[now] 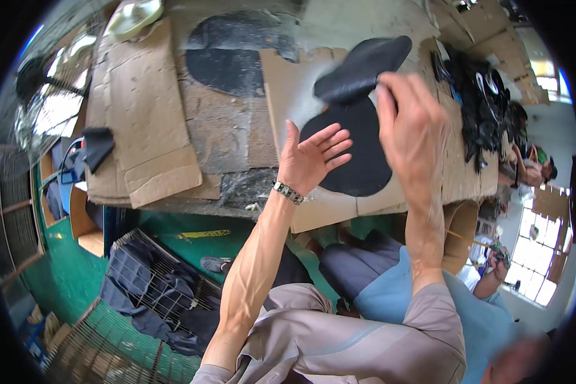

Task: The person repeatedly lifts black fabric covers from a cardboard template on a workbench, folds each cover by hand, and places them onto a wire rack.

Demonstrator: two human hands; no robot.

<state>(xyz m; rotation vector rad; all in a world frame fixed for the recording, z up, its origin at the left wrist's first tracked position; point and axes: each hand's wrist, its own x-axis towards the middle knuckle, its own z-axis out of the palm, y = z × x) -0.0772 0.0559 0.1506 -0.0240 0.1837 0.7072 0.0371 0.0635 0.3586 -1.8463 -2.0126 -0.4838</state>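
Flap (363,67): black, at the far end of the lower piece, tilted; its long axis slants from near left to far right. Whether the two are joined I cannot tell.
Lower piece (365,160): black, rounded, flat on the cardboard (320,214), its longer way running away from the person.
Right hand (413,121): fingers curled, thumb and forefinger tips at the flap's right edge; motion blur hides whether they are clamped on it, so I cannot tell.
Left hand (313,153): fingers straight and apart, palm bare, with nothing held; it overlaps the lower piece's left side in view, contact unclear.
Nearer hand: the right; from its fingertips the flap extends leftward, while from the left hand it lies beyond and to the right.
Bracelet (288,192): on the left wrist.
Tabletop (217,121): worn and dusty, with a dark patch (224,70) left of the flap.
Heap (480,96): black, tangled items, right of the right hand.
Co-worker (390,281): in light blue, to the person's right.
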